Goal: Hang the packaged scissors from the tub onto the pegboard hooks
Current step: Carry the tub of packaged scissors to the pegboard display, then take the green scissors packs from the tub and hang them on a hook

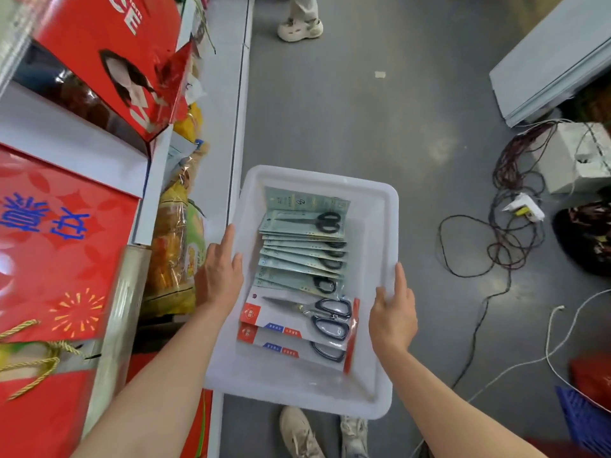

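Both hands, left hand [220,276] at nine o'clock, right hand [393,312] at three, gripped the white tub [380,200]; keeping it level would stop the packaged scissors [304,259] sliding.

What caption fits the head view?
Both hands, left and right, grip a white tub of packaged scissors above the floor.

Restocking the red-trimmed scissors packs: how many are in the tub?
2 show, both at the near end of the white tub: one on top, one partly under it. More may be hidden beneath.
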{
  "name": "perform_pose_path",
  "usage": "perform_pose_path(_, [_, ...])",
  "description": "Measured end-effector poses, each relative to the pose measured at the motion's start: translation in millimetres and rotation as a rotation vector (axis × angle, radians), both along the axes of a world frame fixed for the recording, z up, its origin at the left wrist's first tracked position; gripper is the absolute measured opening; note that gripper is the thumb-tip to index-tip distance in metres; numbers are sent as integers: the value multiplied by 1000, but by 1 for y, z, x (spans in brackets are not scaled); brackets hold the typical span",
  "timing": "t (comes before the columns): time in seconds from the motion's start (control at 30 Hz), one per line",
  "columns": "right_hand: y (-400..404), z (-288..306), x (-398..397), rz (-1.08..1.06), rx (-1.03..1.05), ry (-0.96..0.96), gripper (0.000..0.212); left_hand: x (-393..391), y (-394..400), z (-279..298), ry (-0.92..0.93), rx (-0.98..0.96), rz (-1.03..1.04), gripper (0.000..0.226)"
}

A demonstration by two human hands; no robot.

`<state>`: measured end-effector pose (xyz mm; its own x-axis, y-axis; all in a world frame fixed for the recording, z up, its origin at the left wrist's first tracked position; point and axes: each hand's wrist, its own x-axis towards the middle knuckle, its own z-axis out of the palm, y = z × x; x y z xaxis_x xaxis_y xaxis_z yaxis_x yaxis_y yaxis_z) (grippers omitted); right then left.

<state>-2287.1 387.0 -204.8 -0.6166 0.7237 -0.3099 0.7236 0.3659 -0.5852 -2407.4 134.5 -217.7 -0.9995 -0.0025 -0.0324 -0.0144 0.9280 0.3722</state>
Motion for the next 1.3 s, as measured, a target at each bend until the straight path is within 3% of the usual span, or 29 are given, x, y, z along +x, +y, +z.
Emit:
perform_pose_path(0.4, [-9, -12, -27, 11, 78, 14, 56, -49, -3, 0, -15, -128, -44, 62])
perform_pose_path(0.5, [-9, -9, -30, 43, 210, 12, 58, -46, -4, 3, 4, -139, -42, 66])
perform_pose_path(0.6, [-5, -1, -54, 167, 418, 47, 57, -46, 5, 6, 77, -132, 27, 67])
perform_pose_path(0.73, [1, 6, -102, 437, 480, 158, 48, -42, 32, 15, 301, -7, -16, 54])
perform_pose_path(0.83, [9, -1, -145, 613, 489, 168, 43, -41, 58, 11, 197, 131, -37, 42])
perform_pose_path(0.93, [14, -15, -182, 743, 486, 115, 42, -53, 87, 4, -27, 248, 130, 34])
perform_pose_path(1.1, [18, -36, -216, 916, 551, 5, 44, -86, 126, -5, -413, 585, 804, 23])
perform_pose_path(1.2, [14, -41, -223, 909, 625, -8, 43, -96, 145, -10, -448, 785, 994, 20])
perform_pose_path(1.3, [16, -44, -227, 936, 715, 17, 27, -103, 152, -17, -460, 888, 1108, 35])
